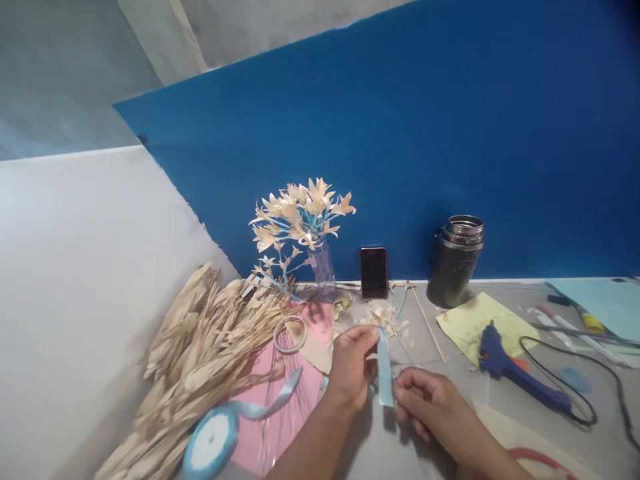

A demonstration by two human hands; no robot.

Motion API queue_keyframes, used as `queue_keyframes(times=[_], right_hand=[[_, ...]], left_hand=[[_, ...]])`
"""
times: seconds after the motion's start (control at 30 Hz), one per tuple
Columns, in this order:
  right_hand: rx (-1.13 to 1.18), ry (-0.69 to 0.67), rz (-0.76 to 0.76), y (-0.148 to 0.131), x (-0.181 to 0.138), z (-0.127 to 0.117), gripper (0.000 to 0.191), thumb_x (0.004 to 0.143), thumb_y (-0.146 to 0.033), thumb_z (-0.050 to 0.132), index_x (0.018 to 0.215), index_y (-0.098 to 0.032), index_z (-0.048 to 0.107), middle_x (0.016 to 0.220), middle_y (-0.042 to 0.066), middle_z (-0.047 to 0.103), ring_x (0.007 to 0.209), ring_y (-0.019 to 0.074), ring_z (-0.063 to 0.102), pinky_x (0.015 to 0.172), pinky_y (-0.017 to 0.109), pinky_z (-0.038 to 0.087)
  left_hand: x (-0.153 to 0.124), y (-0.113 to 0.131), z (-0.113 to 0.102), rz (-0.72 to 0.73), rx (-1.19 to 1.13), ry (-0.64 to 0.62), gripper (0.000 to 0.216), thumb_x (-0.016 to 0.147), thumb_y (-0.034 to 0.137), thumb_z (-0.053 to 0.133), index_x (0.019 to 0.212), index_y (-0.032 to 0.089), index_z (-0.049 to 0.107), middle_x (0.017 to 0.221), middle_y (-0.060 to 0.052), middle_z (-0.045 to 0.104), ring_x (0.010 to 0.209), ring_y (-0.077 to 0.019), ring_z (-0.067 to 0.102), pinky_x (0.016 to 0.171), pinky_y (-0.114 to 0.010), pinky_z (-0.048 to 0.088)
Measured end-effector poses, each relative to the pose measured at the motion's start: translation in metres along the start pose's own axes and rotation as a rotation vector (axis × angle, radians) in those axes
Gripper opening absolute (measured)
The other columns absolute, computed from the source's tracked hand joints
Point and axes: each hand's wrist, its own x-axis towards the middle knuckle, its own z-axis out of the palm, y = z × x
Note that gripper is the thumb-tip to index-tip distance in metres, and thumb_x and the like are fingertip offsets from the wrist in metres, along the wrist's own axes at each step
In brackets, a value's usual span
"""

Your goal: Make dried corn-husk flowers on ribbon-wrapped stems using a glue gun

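A short strip of light blue ribbon (385, 377) hangs down from the pinched thumb and fingers of my left hand (350, 367). To its right, my right hand (425, 400) is closed in a pinch close to the ribbon's lower edge; whatever is between those fingertips is too small to make out. Just beyond my hands lie small pale husk petals (383, 317). At lower left a blue ribbon spool (213, 441) stands on edge, its loose tail (265, 408) curling over pink paper (255, 440) with thin wires on it.
Dried corn husks (200, 353) pile up at left beside a tape ring (290, 351). Husk flowers (300, 213) fill a clear vase (324, 270). Behind stand a phone (373, 273) and an open flask (454, 267). A blue glue gun (520, 380) with its cord lies right, near yellow paper (473, 317).
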Motion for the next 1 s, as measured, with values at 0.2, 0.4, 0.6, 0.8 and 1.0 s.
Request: queue_keyframes(times=[0.2, 0.4, 0.6, 0.8, 1.0], right_hand=[[0.007, 0.028, 0.019, 0.002, 0.003, -0.002, 0.041, 0.069, -0.059, 0.066, 0.073, -0.019, 0.058, 0.056, -0.003, 0.062, 0.040, 0.0068, 0.043, 0.042, 0.020, 0.032], [0.013, 0.167, -0.016, -0.005, -0.002, -0.007, 0.042, 0.070, -0.060, 0.065, 0.072, -0.018, 0.060, 0.060, -0.001, 0.064, 0.043, 0.0071, 0.045, 0.043, 0.020, 0.036], [-0.045, 0.022, 0.010, -0.001, -0.008, 0.005, 0.034, 0.072, -0.052, 0.062, 0.072, -0.019, 0.059, 0.057, -0.002, 0.065, 0.040, 0.0072, 0.045, 0.041, 0.019, 0.034], [-0.027, 0.030, 0.021, -0.001, -0.004, 0.006, 0.034, 0.072, -0.053, 0.062, 0.072, -0.019, 0.058, 0.056, -0.002, 0.064, 0.039, 0.0063, 0.045, 0.040, 0.018, 0.031], [-0.015, 0.045, 0.029, 0.004, -0.001, 0.002, 0.034, 0.072, -0.053, 0.061, 0.071, -0.019, 0.058, 0.056, -0.003, 0.063, 0.038, 0.0061, 0.043, 0.039, 0.018, 0.032]], left_hand=[[0.002, 0.004, -0.002, 0.033, 0.127, 0.087, 0.028, 0.054, 0.035, 0.083, 0.064, 0.014, 0.068, 0.062, -0.002, 0.058, 0.058, -0.0127, 0.053, 0.046, -0.021, 0.038], [0.006, 0.000, -0.006, 0.018, 0.100, 0.148, 0.022, 0.053, 0.029, 0.080, 0.061, 0.013, 0.068, 0.061, -0.003, 0.059, 0.059, -0.0135, 0.054, 0.044, -0.021, 0.038], [0.007, -0.002, -0.007, 0.043, 0.113, 0.181, 0.019, 0.055, 0.029, 0.078, 0.060, 0.013, 0.068, 0.058, -0.002, 0.058, 0.055, -0.0126, 0.052, 0.044, -0.021, 0.038], [0.003, -0.004, -0.005, 0.036, 0.111, 0.187, 0.018, 0.056, 0.029, 0.076, 0.062, 0.014, 0.069, 0.064, -0.003, 0.060, 0.059, -0.0131, 0.053, 0.046, -0.022, 0.040], [-0.001, -0.004, -0.001, 0.035, 0.086, 0.145, 0.021, 0.057, 0.031, 0.078, 0.064, 0.013, 0.069, 0.065, -0.004, 0.061, 0.061, -0.0144, 0.055, 0.049, -0.023, 0.041]])
